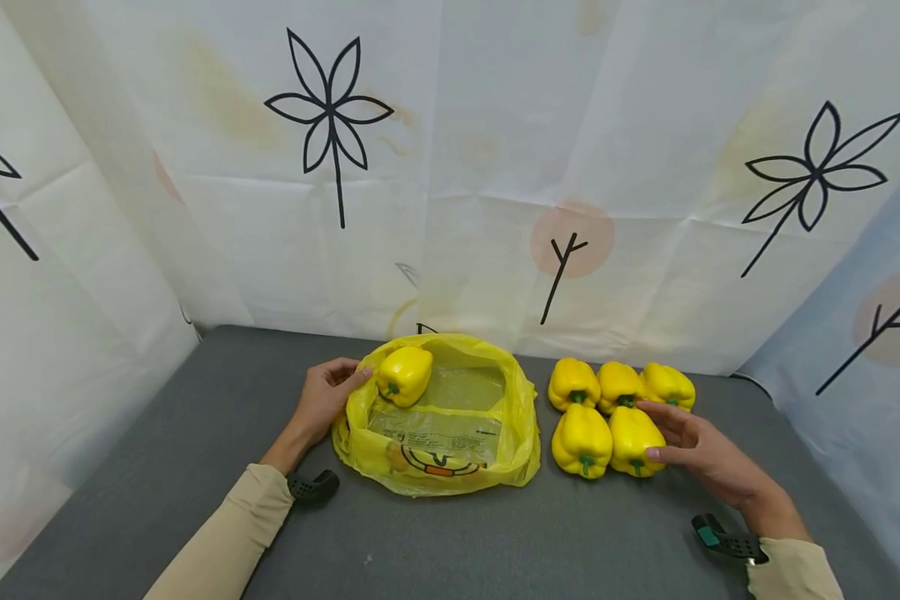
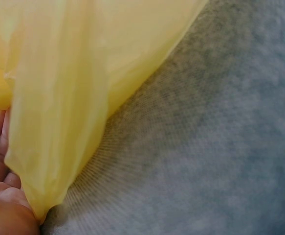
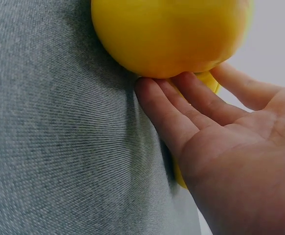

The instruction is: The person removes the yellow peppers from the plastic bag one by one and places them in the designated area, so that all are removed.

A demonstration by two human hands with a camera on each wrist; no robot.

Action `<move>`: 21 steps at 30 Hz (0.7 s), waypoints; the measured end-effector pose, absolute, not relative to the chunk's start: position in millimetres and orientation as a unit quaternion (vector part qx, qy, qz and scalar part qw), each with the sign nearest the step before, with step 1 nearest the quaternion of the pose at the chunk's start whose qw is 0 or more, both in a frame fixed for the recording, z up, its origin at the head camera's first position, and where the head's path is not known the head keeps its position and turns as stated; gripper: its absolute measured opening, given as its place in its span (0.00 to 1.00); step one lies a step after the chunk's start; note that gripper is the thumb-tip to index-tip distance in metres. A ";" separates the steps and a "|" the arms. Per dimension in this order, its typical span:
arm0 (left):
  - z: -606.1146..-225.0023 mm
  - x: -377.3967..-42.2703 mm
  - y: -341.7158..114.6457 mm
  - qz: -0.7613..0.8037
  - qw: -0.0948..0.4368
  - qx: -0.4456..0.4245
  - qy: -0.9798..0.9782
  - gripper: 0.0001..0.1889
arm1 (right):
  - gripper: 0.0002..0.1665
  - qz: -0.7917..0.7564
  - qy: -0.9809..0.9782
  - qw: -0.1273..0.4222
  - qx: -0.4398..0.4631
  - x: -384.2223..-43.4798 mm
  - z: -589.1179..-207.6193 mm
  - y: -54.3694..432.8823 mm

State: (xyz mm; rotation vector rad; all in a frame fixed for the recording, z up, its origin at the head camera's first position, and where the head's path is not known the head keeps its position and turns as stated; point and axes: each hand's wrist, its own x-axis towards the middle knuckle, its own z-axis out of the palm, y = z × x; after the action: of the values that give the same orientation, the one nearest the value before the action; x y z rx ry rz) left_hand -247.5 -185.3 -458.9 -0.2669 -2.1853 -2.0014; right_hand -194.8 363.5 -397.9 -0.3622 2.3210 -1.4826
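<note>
A yellow plastic bag (image 1: 435, 475) stands with its mouth spread wide, a printed face on its front. One yellow bell pepper (image 1: 405, 375) is inside, against the bag's left wall. My left hand (image 1: 326, 396) pinches the bag's left rim, thumb toward the mouth; thin yellow film (image 2: 64, 107) fills much of the left wrist view. On the right, my right hand (image 1: 697, 454) reaches around the front right bell pepper (image 1: 634, 437), thumb at its near side and fingers behind. Those fingers (image 3: 164, 112) look nearly straight in the right wrist view, their tips touching the pepper (image 3: 166, 34).
Beside the touched pepper sits another front-row pepper (image 1: 581, 440). Three more peppers (image 1: 572, 382) form a row behind. All rest on a grey cloth-covered table (image 1: 435, 550). A white curtain (image 1: 480, 150) with flower drawings hangs along the table's back and sides.
</note>
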 end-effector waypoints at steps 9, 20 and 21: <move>-460.4 -247.7 -185.5 -0.671 0.086 -0.093 -0.731 0.16 | 0.45 -0.528 0.820 0.182 -0.125 -194.5 -399.9 363.9; -460.3 -247.9 -185.6 -0.671 0.084 -0.087 -0.731 0.16 | 0.45 -0.530 0.817 0.187 -0.130 -193.2 -398.4 363.9; -460.2 -248.0 -185.5 -0.671 0.084 -0.087 -0.731 0.16 | 0.45 -0.529 0.817 0.187 -0.131 -193.2 -398.3 364.1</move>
State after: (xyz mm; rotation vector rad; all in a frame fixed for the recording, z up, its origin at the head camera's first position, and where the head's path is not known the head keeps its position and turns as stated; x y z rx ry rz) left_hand -248.0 -185.5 -460.2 -0.2585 -2.1818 -2.0033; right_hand -193.2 364.1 -398.3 -0.3676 2.3008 -1.4903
